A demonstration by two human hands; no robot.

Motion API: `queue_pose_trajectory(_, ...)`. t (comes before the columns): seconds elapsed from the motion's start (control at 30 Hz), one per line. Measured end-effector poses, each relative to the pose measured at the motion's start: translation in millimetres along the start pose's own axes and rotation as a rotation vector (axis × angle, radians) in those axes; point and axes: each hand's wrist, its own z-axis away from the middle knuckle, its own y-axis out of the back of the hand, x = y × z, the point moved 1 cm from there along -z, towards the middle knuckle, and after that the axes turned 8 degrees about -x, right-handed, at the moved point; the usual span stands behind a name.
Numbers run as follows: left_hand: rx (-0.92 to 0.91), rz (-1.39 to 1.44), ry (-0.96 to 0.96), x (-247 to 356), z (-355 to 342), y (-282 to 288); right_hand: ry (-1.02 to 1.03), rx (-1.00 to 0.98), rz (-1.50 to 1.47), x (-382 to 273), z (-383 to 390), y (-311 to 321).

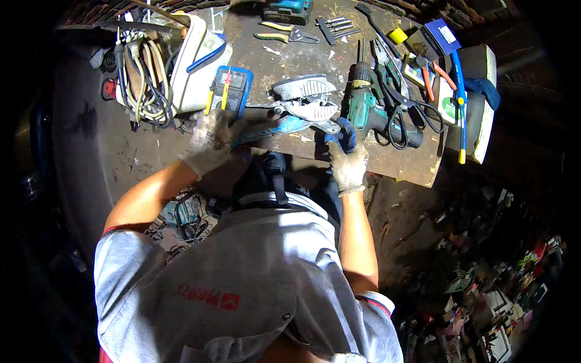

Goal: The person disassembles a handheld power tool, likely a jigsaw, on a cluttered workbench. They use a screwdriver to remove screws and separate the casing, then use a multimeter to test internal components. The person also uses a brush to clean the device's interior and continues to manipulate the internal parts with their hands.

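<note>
Both my hands wear pale work gloves and are at the near edge of the wooden bench. My left hand point(212, 136) is closed around the left end of a long blue and grey tool part point(284, 126), next to the multimeter point(239, 85). At that part's right end, my right hand point(349, 160) grips with blue-coated fingertips. Just beyond the part lie two pale grey slotted shell pieces, a nearer one point(315, 111) and a farther one point(302, 86). The exact kind of the blue part cannot be made out.
A teal drill point(365, 103) and black-handled scissors point(396, 127) lie right of my right hand. Farther back are pliers point(290, 35) and a blue tool battery point(287, 11). Coiled cables point(145, 78) fill the left; a blue box point(436, 39) stands back right.
</note>
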Motion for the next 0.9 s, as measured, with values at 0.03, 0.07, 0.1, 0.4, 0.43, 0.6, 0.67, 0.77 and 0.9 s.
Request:
queue_pose_trajectory(0.03,-0.024,0.047,0.051,1,-3,0,-0.018,0.001,-0.023,-6,1,-1)
queue_pose_trajectory(0.07,-0.048,0.094,0.102,2,-8,1,0.008,-0.003,-0.050,-5,1,-1)
queue_pose_trajectory(0.1,-0.042,0.072,0.114,2,-9,0,0.037,-0.009,-0.076,-5,1,-1)
queue_pose_trajectory(0.4,0.058,-0.146,0.014,-4,-6,-11,-0.029,-0.049,-0.248,-15,1,1)
queue_pose_trajectory(0.43,0.041,-0.132,0.014,-1,-5,-5,-0.029,-0.048,-0.247,-16,0,-1)
queue_pose_trajectory(0.6,-0.030,0.225,0.123,-29,-2,-24,-0.007,0.055,-0.038,-15,1,-6)
queue_pose_trajectory(0.67,-0.052,0.116,0.035,-33,-3,-20,0.141,0.150,0.124,-22,11,-12)
queue_pose_trajectory(0.77,0.004,-0.063,-0.057,-25,-6,-4,0.263,0.125,0.205,-31,30,-23)
queue_pose_trajectory(0.9,0.119,-0.043,-0.043,-29,5,-11,0.343,-0.160,0.512,-45,34,-41)
